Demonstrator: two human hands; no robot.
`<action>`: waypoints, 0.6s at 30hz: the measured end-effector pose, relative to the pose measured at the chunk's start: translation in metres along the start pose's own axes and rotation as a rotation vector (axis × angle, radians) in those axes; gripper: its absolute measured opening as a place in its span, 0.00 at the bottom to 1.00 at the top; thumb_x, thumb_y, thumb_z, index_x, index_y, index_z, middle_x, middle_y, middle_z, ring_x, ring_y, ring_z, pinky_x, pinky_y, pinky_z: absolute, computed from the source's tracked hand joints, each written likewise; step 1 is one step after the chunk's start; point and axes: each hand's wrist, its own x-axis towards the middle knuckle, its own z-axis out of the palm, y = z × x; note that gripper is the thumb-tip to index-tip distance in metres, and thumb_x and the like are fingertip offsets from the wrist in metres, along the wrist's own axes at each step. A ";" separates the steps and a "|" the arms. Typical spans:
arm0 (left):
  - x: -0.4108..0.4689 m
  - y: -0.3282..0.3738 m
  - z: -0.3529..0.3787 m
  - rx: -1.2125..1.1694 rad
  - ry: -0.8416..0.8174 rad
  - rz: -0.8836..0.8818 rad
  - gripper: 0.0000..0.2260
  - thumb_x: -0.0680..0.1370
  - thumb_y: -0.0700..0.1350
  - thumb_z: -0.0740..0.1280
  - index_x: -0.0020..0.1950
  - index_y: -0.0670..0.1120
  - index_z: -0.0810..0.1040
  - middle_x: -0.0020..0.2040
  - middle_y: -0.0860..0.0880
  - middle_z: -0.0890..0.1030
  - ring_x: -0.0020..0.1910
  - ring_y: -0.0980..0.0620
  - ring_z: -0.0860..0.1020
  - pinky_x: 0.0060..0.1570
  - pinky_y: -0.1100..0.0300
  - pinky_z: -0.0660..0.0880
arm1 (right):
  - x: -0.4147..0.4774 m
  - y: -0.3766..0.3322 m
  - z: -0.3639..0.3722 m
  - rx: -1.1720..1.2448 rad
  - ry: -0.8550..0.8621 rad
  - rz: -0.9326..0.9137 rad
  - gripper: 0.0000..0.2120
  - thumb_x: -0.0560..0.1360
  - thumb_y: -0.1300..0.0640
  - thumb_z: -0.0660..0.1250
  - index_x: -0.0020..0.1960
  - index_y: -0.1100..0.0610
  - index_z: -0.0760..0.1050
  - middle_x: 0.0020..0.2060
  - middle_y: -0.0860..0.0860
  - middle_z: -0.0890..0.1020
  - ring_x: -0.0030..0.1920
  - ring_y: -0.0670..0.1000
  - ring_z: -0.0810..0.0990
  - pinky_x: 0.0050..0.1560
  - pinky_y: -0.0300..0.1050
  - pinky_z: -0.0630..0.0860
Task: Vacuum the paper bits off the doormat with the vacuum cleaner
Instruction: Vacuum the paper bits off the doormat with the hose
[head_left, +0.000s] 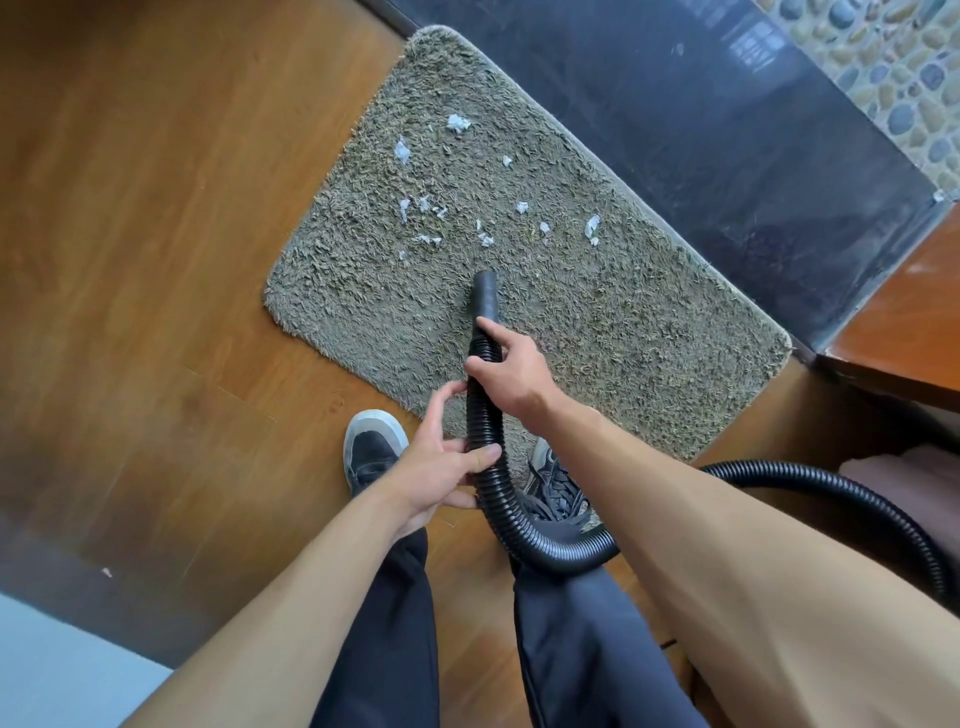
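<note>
both left grip (441, 467) and right grip (511, 374) clasp ribbed black hose (479, 418) near paper bits (592, 228).

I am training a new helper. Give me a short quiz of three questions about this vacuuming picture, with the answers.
1. True or false: only one hand holds the hose.
2. Which one grips nearer to the nozzle? A, the left hand; B, the right hand.
3. Fill in: the paper bits lie on the ____.

Key: 1 false, both hands grip it. 2 B. 3 doormat.
</note>
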 end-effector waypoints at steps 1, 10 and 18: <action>-0.001 -0.002 -0.002 -0.016 0.011 0.003 0.36 0.79 0.34 0.69 0.74 0.66 0.58 0.47 0.45 0.86 0.44 0.47 0.84 0.45 0.43 0.81 | 0.000 -0.001 0.002 -0.020 -0.010 -0.010 0.31 0.72 0.56 0.70 0.73 0.46 0.70 0.57 0.54 0.82 0.53 0.52 0.82 0.61 0.50 0.78; 0.006 0.006 0.011 0.036 -0.023 0.002 0.34 0.79 0.35 0.68 0.73 0.66 0.59 0.49 0.45 0.86 0.44 0.48 0.85 0.45 0.43 0.82 | 0.009 0.010 -0.013 0.031 0.014 -0.012 0.32 0.68 0.53 0.70 0.72 0.46 0.71 0.55 0.53 0.83 0.53 0.55 0.83 0.61 0.55 0.78; 0.018 0.023 0.048 0.179 -0.103 -0.011 0.32 0.79 0.36 0.69 0.70 0.67 0.59 0.47 0.47 0.85 0.38 0.54 0.84 0.34 0.53 0.80 | 0.009 0.034 -0.060 0.187 0.094 0.050 0.31 0.75 0.59 0.69 0.75 0.48 0.67 0.55 0.55 0.82 0.50 0.52 0.82 0.60 0.58 0.79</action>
